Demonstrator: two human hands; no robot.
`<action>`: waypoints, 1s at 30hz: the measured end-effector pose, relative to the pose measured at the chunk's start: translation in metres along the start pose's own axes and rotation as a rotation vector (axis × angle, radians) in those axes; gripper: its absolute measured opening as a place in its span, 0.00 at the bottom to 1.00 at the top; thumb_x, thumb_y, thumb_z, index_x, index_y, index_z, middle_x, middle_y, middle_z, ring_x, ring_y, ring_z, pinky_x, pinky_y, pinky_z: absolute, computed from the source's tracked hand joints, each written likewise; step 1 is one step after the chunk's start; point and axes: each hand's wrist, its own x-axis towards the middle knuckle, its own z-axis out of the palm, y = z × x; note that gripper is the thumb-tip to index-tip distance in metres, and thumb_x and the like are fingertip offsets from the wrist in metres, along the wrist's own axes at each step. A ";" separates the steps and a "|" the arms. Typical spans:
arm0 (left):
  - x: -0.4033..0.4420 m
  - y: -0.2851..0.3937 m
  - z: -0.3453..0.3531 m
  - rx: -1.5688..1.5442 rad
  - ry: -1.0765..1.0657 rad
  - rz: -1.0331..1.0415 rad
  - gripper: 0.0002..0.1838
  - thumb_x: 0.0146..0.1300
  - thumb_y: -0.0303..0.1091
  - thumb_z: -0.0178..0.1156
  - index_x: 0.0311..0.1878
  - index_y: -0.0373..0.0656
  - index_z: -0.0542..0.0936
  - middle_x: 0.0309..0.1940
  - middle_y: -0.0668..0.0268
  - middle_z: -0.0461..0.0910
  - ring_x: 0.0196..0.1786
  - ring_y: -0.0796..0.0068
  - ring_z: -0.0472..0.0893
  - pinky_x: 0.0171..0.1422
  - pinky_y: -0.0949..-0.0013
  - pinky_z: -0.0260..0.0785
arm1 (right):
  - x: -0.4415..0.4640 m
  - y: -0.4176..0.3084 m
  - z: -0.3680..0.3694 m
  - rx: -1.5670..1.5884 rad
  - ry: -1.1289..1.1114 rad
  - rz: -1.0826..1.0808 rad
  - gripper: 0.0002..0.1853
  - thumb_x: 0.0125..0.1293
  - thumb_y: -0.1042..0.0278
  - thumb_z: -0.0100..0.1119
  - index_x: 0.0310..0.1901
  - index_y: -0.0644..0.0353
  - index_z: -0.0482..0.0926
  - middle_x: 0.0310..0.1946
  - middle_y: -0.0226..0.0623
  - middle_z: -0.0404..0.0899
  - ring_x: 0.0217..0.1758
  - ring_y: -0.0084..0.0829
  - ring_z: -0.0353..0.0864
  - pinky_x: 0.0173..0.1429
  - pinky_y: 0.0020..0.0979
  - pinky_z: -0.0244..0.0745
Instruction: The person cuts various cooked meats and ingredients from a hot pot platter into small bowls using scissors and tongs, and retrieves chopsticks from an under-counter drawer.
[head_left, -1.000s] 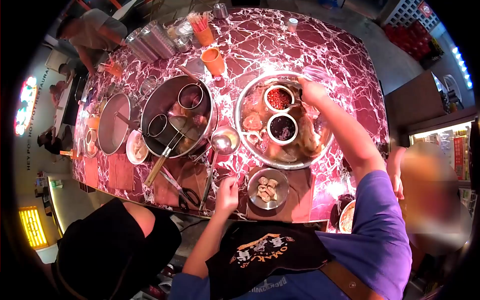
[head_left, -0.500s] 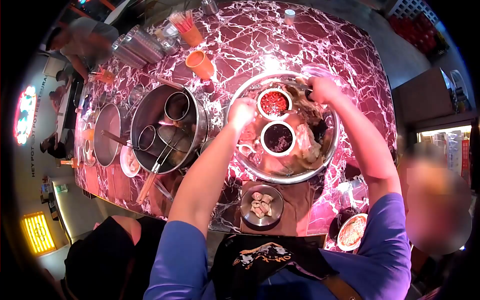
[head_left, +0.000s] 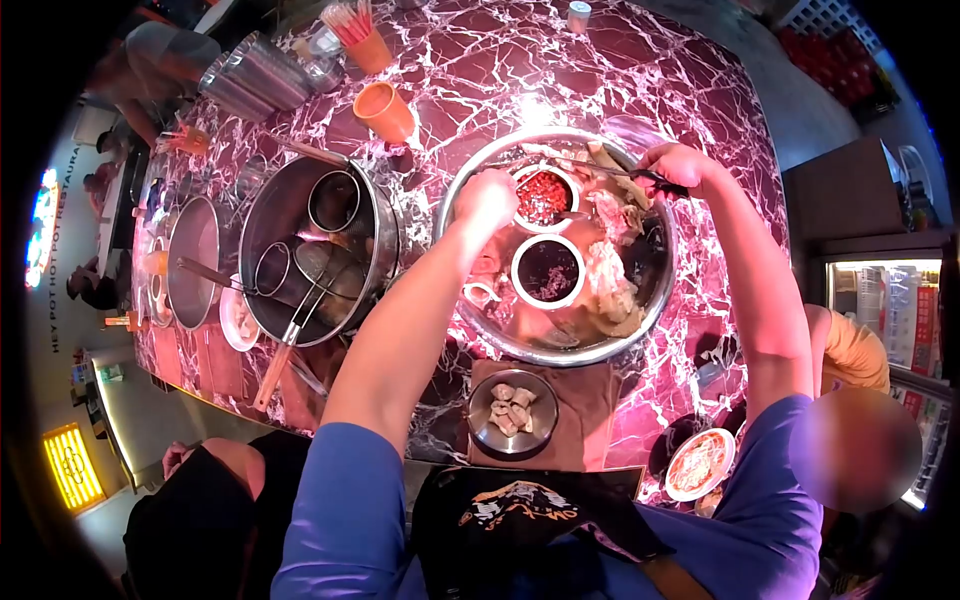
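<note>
A wide metal tray (head_left: 652, 335) holds broth, meat pieces and two white bowls. My left hand (head_left: 487, 203) is closed at the upper left of the tray, beside the bowl of chopped red chili (head_left: 543, 196); what its fingers pinch is too small to name. Over the tray's upper right edge, my right hand (head_left: 680, 168) grips the black handle of a utensil (head_left: 655, 182), whose thin metal end points left over the meat. The dark sauce bowl (head_left: 548, 271) sits just below the chili. In front of the tray, a small metal bowl (head_left: 512, 413) holds cut pieces on a brown cloth.
Left of the tray stands a large pot (head_left: 385, 235) with strainers inside, then another metal pot (head_left: 195, 262). An orange cup (head_left: 384, 112) and stacked metal cups (head_left: 256, 77) are behind. A noodle plate (head_left: 700, 464) lies at the lower right. Other people stand at left and right.
My left hand has come up from beside the small bowl to the chili bowl. My right hand has moved slightly right, showing the black handle. The whole view has shifted.
</note>
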 end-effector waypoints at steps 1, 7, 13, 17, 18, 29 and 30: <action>0.000 0.002 -0.002 -0.001 0.001 -0.001 0.12 0.64 0.37 0.58 0.46 0.50 0.88 0.40 0.55 0.87 0.46 0.54 0.86 0.54 0.58 0.76 | 0.002 0.002 0.000 -0.010 0.009 -0.009 0.07 0.69 0.74 0.57 0.45 0.64 0.82 0.24 0.33 0.81 0.19 0.22 0.78 0.21 0.24 0.69; 0.002 0.020 -0.004 0.173 -0.011 0.064 0.13 0.66 0.38 0.55 0.47 0.53 0.87 0.44 0.55 0.86 0.49 0.51 0.85 0.57 0.54 0.76 | 0.001 -0.002 0.002 -0.127 0.087 -0.047 0.09 0.66 0.75 0.58 0.44 0.62 0.84 0.25 0.33 0.82 0.20 0.21 0.78 0.21 0.24 0.71; -0.007 0.012 0.014 0.001 0.055 0.072 0.12 0.65 0.37 0.56 0.45 0.50 0.87 0.44 0.54 0.86 0.48 0.51 0.85 0.55 0.53 0.76 | -0.022 -0.005 0.021 -0.540 0.275 -0.203 0.14 0.59 0.65 0.65 0.46 0.60 0.85 0.34 0.43 0.86 0.33 0.33 0.84 0.38 0.34 0.80; -0.010 -0.015 0.036 -0.265 0.153 0.166 0.12 0.68 0.36 0.58 0.47 0.43 0.86 0.36 0.56 0.86 0.38 0.61 0.85 0.45 0.59 0.76 | -0.088 -0.026 0.058 -0.742 0.447 -0.167 0.26 0.54 0.55 0.66 0.55 0.57 0.79 0.47 0.50 0.85 0.52 0.47 0.84 0.59 0.41 0.77; -0.007 -0.025 0.040 -0.420 0.178 0.191 0.12 0.70 0.34 0.58 0.49 0.41 0.85 0.31 0.59 0.86 0.31 0.70 0.85 0.36 0.65 0.76 | -0.111 -0.032 0.069 -0.730 0.485 -0.138 0.27 0.55 0.55 0.65 0.56 0.57 0.78 0.47 0.49 0.85 0.53 0.48 0.84 0.59 0.42 0.77; -0.177 -0.077 -0.074 -1.055 -0.135 0.135 0.12 0.74 0.31 0.57 0.54 0.38 0.82 0.24 0.78 0.71 0.25 0.89 0.65 0.28 0.81 0.56 | -0.251 0.051 0.228 -0.639 0.738 -0.280 0.32 0.53 0.59 0.66 0.61 0.55 0.70 0.50 0.50 0.82 0.53 0.52 0.82 0.57 0.47 0.77; -0.200 -0.086 -0.082 -1.101 -0.221 0.129 0.12 0.74 0.32 0.57 0.55 0.39 0.82 0.23 0.79 0.69 0.24 0.91 0.63 0.27 0.82 0.52 | -0.260 0.059 0.242 -0.559 0.735 -0.370 0.31 0.53 0.59 0.65 0.60 0.55 0.71 0.50 0.51 0.81 0.53 0.52 0.82 0.57 0.47 0.78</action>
